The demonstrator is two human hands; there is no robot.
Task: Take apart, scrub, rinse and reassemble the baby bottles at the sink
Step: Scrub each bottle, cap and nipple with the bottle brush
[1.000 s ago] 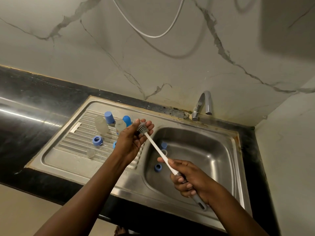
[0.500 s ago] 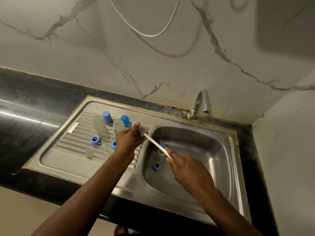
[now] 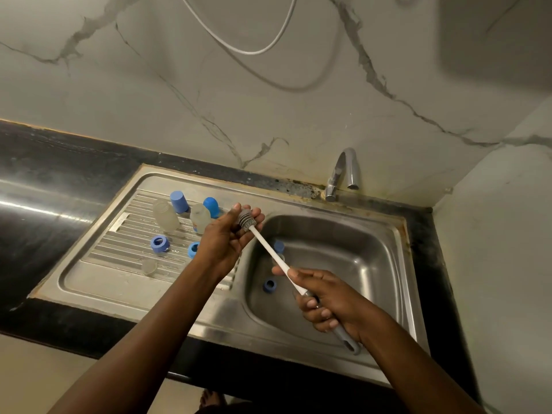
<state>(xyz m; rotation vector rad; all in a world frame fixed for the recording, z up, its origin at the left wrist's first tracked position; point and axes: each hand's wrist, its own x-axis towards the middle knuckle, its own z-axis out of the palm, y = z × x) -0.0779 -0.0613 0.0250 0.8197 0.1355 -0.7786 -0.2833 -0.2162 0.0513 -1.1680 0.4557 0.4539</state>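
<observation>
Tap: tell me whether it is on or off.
Off. No water runs from the tap into the sink basin below.

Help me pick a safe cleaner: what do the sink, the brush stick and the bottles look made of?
Sink: stainless steel, brushed, going by its grey sheen and reflections. Brush: its stick probably plastic, matte white. Bottles: cloudy, see-through plastic by the look; glass cannot be excluded.

Left of the left fingers [image 3: 258, 218]: two clear bottles [image 3: 165, 218] [image 3: 199, 218], two blue caps [image 3: 179, 201] [image 3: 211, 207], two blue rings [image 3: 160, 244] [image 3: 193, 250], one small clear part [image 3: 148, 266]. Below them: two blue parts [image 3: 269, 285] [image 3: 279, 245]. One brush [image 3: 268, 249].
</observation>
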